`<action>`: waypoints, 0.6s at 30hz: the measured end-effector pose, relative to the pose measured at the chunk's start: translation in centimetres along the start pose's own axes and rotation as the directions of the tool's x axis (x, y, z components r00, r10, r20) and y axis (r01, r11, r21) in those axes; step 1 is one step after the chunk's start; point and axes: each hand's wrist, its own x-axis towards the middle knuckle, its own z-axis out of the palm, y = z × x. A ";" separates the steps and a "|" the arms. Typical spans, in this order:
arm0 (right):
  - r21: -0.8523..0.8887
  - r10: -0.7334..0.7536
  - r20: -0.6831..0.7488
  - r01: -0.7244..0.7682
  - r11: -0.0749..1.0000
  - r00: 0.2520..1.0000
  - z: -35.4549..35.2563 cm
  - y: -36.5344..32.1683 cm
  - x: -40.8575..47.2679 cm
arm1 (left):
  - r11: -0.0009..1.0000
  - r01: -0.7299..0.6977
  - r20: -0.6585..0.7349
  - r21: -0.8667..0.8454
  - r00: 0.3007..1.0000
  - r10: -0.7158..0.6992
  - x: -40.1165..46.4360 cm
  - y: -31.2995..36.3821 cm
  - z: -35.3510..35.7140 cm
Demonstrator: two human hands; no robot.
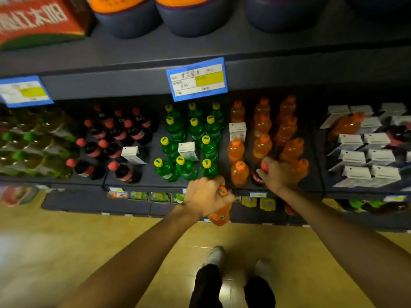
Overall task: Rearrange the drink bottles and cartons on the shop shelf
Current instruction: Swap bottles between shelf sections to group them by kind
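Left hand grips an orange bottle by the neck, held off the shelf in front of its edge. Right hand is curled round a dark, red-capped bottle standing at the shelf front among the orange bottles. White cartons lie further right.

Green bottles: 11. Cartons among the bottles: 3. Blue price tags on upper shelf edge: 2.
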 end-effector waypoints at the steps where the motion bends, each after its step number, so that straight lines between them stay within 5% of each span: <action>1: -0.011 0.000 0.001 0.000 1.000 1.000 0.1 0.2 0.3 | 1.000 0.025 -0.010 -0.009 1.000 -0.025 0.0 0.5 0.1; 12: -0.009 -0.045 0.116 0.047 0.999 0.992 0.5 2.5 1.9 | 0.983 0.112 -0.123 -0.144 0.984 -0.130 -0.7 5.1 1.0; 18: 0.145 -0.098 0.003 0.097 0.985 0.995 -1.6 4.7 -0.2 | 0.976 0.122 -0.071 -0.181 0.988 -0.136 1.0 6.7 0.7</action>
